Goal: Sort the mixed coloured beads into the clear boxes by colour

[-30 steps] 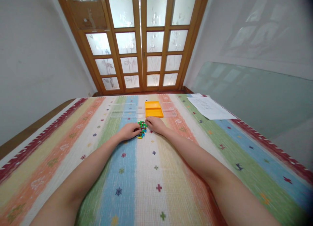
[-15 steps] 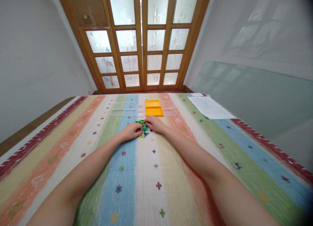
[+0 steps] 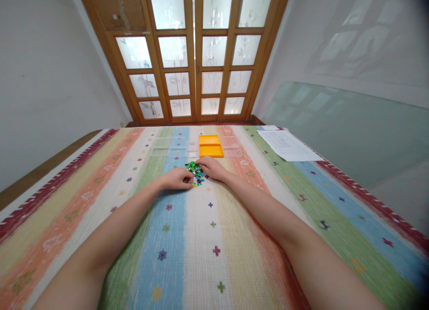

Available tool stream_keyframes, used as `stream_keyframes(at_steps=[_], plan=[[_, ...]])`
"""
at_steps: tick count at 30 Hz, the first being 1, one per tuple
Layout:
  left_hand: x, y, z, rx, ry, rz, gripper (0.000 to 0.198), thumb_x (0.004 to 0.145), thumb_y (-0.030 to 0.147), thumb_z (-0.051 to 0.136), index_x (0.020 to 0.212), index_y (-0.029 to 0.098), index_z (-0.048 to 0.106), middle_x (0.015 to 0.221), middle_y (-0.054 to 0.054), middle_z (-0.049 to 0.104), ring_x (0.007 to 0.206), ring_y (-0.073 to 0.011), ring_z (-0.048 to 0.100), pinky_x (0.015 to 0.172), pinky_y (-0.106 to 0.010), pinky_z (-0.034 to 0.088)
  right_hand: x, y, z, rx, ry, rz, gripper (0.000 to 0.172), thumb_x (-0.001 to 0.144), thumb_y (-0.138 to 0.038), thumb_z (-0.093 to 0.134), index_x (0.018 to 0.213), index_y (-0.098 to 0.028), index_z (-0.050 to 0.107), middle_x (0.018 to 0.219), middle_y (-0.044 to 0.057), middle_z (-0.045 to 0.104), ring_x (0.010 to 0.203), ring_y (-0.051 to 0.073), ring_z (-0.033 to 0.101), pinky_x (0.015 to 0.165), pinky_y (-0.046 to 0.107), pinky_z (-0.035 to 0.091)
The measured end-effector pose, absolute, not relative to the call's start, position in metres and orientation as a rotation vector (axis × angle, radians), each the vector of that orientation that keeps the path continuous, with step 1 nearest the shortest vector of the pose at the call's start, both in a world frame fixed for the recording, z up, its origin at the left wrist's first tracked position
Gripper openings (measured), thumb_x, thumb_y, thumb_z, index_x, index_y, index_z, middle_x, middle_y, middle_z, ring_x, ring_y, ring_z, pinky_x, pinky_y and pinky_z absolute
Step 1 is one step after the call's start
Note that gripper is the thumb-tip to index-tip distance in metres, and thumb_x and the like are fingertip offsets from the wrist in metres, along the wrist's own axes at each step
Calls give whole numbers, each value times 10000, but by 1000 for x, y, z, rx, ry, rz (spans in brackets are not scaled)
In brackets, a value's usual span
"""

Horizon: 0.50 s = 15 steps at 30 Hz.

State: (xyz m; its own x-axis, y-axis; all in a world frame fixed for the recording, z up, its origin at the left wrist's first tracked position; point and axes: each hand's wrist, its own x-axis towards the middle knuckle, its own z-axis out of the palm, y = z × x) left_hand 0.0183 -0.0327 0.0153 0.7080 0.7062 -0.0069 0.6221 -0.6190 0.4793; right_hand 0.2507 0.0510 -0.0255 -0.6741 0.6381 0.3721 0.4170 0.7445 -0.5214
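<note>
A small heap of tiny colourful plastic building bricks (image 3: pixel 197 176), mostly green and blue with a few yellow, lies on the tablecloth between my hands. At its left edge my left hand (image 3: pixel 177 179) is closed, fingers curled and the thumb and fingertips meeting by a yellow brick. Whatever they pinch is too small to make out. From the right, my right hand (image 3: pixel 212 167) reaches over the heap's far side, fingers stretched out and touching the bricks. I see nothing held in it.
Just beyond the heap sits a yellow two-part tray (image 3: pixel 211 145). Clear plastic boxes (image 3: pixel 167 147) stand to its left, and another clear box (image 3: pixel 232 147) to its right. Paper sheets (image 3: pixel 288 146) lie at the far right of the striped tablecloth (image 3: pixel 201 256).
My left hand has drawn slightly left, uncovering more of the heap. My right hand's fingers have shifted a little left over the far bricks. The view has tilted slightly.
</note>
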Motion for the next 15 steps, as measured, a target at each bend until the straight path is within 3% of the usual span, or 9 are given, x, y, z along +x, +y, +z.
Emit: stream_keyframes(at_steps=[4, 7, 12, 15], plan=[[42, -39, 5, 2581, 1223, 434, 276, 934, 347, 595, 708, 189, 596, 675, -3, 586, 638, -149, 485, 639, -287, 332, 249, 53, -26, -832, -2157, 867, 381, 952, -127, 489, 1214, -218, 750, 1236, 56, 747, 1117, 186, 675, 1027, 342, 499], [49, -38, 1, 2626, 1293, 507, 254, 961, 327, 577, 749, 197, 630, 725, -29, 624, 712, -182, 547, 705, -303, 390, 258, 58, -25, -883, -2056, 915, 347, 927, -145, 524, 1179, -209, 755, 1176, 53, 761, 1050, 181, 688, 978, 336, 523], [27, -25, -1, 2580, 1488, 752, 228, 1001, 317, 517, 871, 203, 666, 887, -69, 670, 915, -235, 609, 865, -366, 470, 265, 54, -17, -892, -2240, 701, 227, 954, -209, 572, 1073, -185, 764, 1070, 68, 754, 974, 186, 667, 919, 310, 497], [8, -14, -9, 2508, 1534, 900, 192, 973, 276, 533, 1064, 192, 680, 1069, -95, 684, 1070, -257, 613, 985, -417, 485, 259, 44, -10, -919, -2470, 413, 196, 970, -202, 565, 952, -169, 757, 985, 79, 715, 953, 199, 623, 883, 300, 450]])
